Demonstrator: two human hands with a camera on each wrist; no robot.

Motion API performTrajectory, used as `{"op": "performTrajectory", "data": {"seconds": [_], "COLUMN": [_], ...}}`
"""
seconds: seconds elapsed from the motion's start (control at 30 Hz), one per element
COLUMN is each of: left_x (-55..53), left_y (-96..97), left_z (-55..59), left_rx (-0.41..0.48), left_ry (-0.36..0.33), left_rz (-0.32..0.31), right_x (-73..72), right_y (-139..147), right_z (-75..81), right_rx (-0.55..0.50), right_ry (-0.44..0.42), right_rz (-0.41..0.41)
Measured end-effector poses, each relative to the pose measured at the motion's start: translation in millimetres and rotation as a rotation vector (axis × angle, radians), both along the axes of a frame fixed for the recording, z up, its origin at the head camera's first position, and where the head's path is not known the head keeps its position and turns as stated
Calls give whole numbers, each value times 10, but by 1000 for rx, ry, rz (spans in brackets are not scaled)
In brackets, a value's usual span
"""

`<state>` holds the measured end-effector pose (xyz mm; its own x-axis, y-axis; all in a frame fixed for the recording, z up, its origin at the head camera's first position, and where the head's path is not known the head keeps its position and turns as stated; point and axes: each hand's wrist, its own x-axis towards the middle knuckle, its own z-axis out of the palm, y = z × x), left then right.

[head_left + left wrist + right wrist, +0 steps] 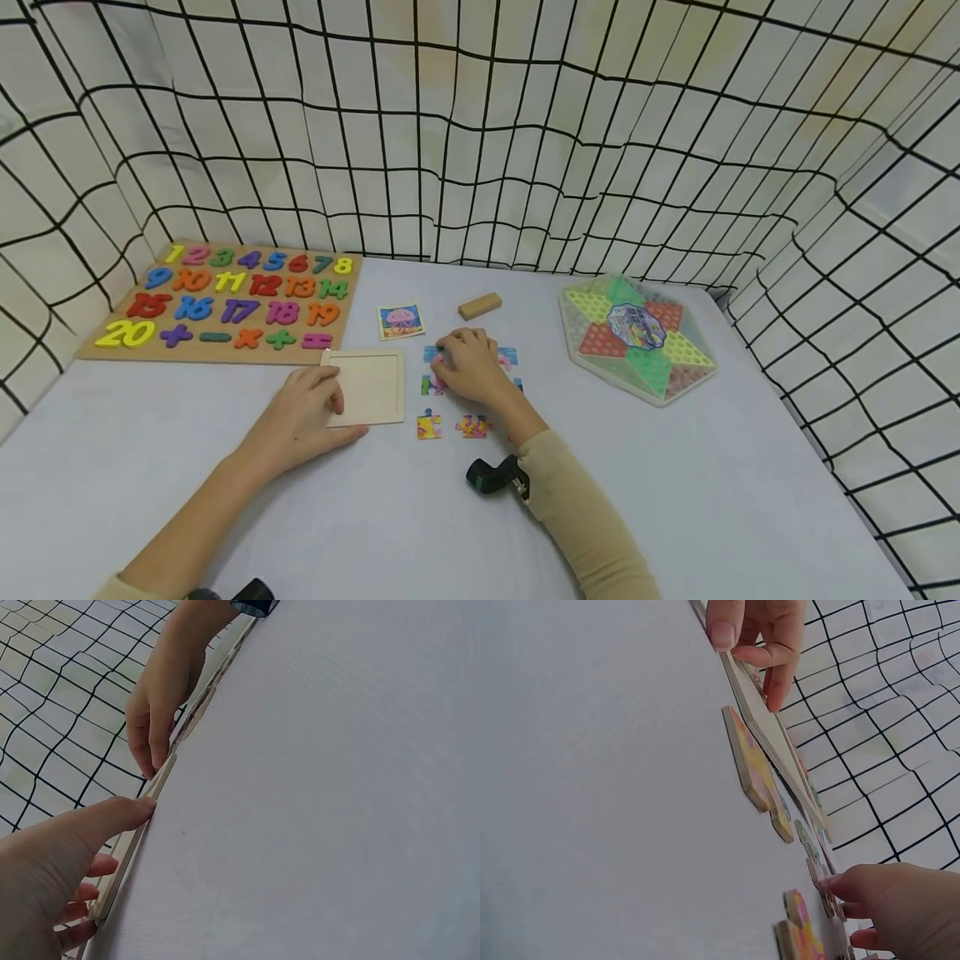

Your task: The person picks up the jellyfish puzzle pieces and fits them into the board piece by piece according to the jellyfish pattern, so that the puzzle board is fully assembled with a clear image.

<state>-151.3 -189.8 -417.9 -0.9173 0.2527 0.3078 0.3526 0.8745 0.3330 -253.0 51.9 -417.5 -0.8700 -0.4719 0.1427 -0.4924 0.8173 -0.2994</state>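
Observation:
A square wooden puzzle tray (378, 387) with a raised rim lies flat on the white table. My left hand (303, 417) grips its left side, thumb at the near edge and fingers bent over the rim. To its right are several colourful jigsaw pieces in loose rows, among them a yellow piece (428, 426) and a pink and yellow one (473, 427). My right hand (472, 367) reaches over the far rows. In the right wrist view, its thumb and fingers pinch a puzzle piece (821, 889) low at the table. The hand hides several pieces in the head view.
Behind the pieces lie a small jellyfish picture card (401, 321) and a wooden block (480, 306). A number board (217, 354) stands at the far left, a hexagonal plastic game box (637, 342) at the right. Black netting (465, 150) rises around the table's back and sides.

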Motion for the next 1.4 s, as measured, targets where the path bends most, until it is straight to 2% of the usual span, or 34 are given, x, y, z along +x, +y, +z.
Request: {"op": "performTrajectory", "data": {"seconds": [0.23, 0.53, 0.8, 1.2, 1.4], "left_x": [23, 90, 118, 166, 156], "left_y": [-1, 37, 67, 97, 65], "left_z": [0, 40, 51, 83, 62], "left_rx": [26, 1, -9, 12, 36], "left_ry": [-28, -54, -64, -145, -151], "left_rz": [-20, -53, -53, -75, -76], "right_x": [8, 19, 19, 5, -5], "right_y": [-1, 4, 11, 11, 10], "right_z": [2, -10, -12, -22, -16], "right_rx": [-7, -20, -25, -32, -54], "right_ry": [7, 16, -2, -21, -14], "right_rz": [-2, 5, 17, 3, -1]}}
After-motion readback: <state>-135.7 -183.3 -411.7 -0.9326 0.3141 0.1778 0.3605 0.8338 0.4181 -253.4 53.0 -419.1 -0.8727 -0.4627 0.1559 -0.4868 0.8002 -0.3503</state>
